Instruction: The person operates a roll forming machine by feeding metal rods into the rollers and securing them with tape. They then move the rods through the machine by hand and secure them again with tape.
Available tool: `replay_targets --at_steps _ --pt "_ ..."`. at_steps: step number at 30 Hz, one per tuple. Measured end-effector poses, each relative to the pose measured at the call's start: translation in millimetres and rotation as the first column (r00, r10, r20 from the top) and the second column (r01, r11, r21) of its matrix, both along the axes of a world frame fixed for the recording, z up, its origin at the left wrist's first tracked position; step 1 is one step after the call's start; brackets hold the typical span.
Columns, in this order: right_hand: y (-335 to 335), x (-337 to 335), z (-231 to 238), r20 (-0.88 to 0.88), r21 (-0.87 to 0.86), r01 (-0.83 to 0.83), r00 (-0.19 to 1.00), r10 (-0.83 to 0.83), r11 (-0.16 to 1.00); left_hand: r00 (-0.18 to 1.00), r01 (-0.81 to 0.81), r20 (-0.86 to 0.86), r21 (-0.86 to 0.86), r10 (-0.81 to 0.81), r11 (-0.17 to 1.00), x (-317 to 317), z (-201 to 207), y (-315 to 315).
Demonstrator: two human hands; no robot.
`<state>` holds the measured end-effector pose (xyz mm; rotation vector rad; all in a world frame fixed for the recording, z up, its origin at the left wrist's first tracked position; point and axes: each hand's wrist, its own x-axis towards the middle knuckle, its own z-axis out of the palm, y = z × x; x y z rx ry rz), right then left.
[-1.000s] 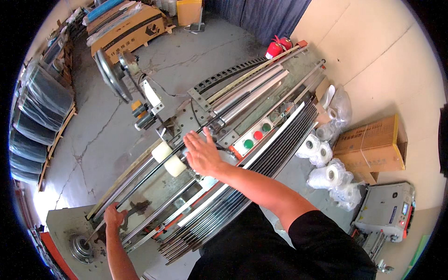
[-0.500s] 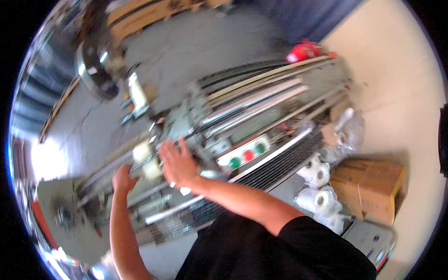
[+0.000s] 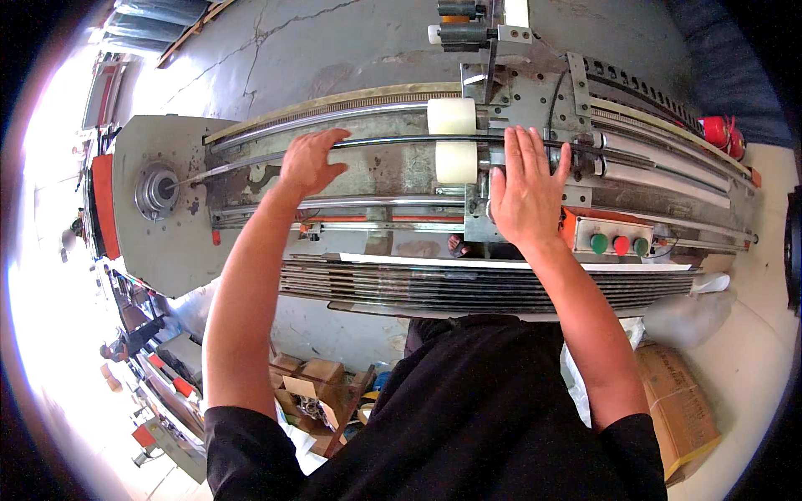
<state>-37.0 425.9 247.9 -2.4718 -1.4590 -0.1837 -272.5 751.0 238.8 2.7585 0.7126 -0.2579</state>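
Observation:
A long thin dark rod (image 3: 393, 140) runs across the machine, from the round chuck (image 3: 157, 190) in the grey housing at left, between two white rollers (image 3: 452, 117), and on to the right. My left hand (image 3: 307, 165) is over the rod left of the rollers, thumb and fingers apart. Right of the rollers, my right hand (image 3: 528, 196) lies flat with fingers stretched across the rod, above the metal carriage plate (image 3: 535, 96). Whether either palm presses on the rod is hidden.
A control box (image 3: 614, 234) with green and red buttons sits beside my right wrist. Nearer me lies a rack of dark rods (image 3: 501, 284). A cardboard box (image 3: 677, 409) stands at lower right, a red object (image 3: 723, 136) at far right.
The view has swung round and steadied, bringing the machine level across the picture. My left hand is now farther from the rollers, and my hands are wider apart.

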Motion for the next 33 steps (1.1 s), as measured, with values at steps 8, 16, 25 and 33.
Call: replay_targets --at_steps 8,16,25,33 --pt "-7.4 2.7 0.9 0.024 -0.054 0.058 0.998 -0.057 0.997 0.956 -0.257 -0.144 0.005 0.255 0.966 -81.0 -13.4 90.5" --pt "-7.5 3.4 -0.8 0.023 -0.042 0.060 0.998 -0.059 0.997 0.914 -0.267 -0.303 0.050 0.270 0.962 -38.0 4.5 51.0" --pt "-8.8 4.2 -2.2 0.034 -0.028 0.056 0.998 -0.055 0.998 0.986 -0.085 -0.146 -0.035 0.079 0.996 36.7 1.0 -25.6" --pt "-7.7 0.8 -4.0 0.056 -0.026 0.062 0.997 -0.060 0.998 0.995 0.080 -0.062 -0.054 -0.084 0.995 98.3 -2.3 -82.3"
